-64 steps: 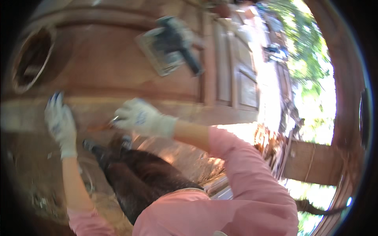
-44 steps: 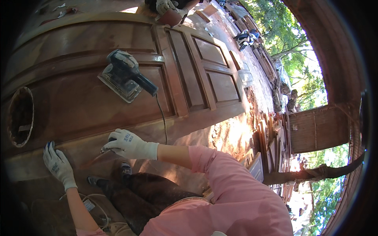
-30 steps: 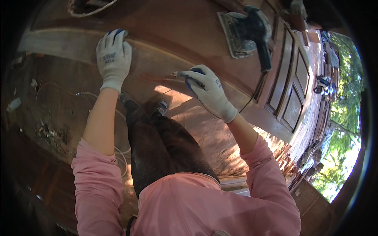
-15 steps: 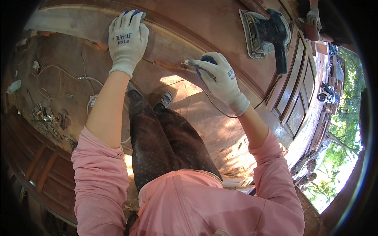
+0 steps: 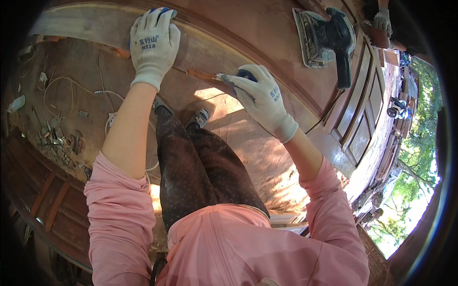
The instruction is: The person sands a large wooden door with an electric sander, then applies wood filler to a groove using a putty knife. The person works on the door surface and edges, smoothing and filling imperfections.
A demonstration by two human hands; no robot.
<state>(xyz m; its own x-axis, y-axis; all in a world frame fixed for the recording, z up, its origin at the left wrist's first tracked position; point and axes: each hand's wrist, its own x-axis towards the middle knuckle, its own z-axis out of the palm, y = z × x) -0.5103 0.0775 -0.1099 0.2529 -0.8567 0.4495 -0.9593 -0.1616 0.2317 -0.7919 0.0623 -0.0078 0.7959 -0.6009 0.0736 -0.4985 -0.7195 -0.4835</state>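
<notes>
My left hand (image 5: 155, 45), in a white knit glove with blue coating, rests on the pale edge strip of a reddish-brown wooden door (image 5: 238, 28). Its fingers lie stretched over the wood, palm down. Farther right, my right hand (image 5: 260, 95), gloved the same way, is closed in a pinch beside the door's near edge. Between its thumb and fingers is a small greyish piece (image 5: 223, 77) with a pale, ragged tip, too small to name. A power sander (image 5: 334, 45) with a black handle lies on the door, beyond my right hand.
A cord (image 5: 327, 114) runs from the sander. A pale hose (image 5: 71, 81) coils on the dusty floor at left, near scattered debris (image 5: 57, 138). More panelled doors (image 5: 358, 128) stand at right. Another person's gloved hand (image 5: 381, 21) shows at the upper right.
My right hand has shifted slightly left along the door's edge, still pinched. My left hand stays almost in place on the wood. The sander sits slightly farther right in the picture.
</notes>
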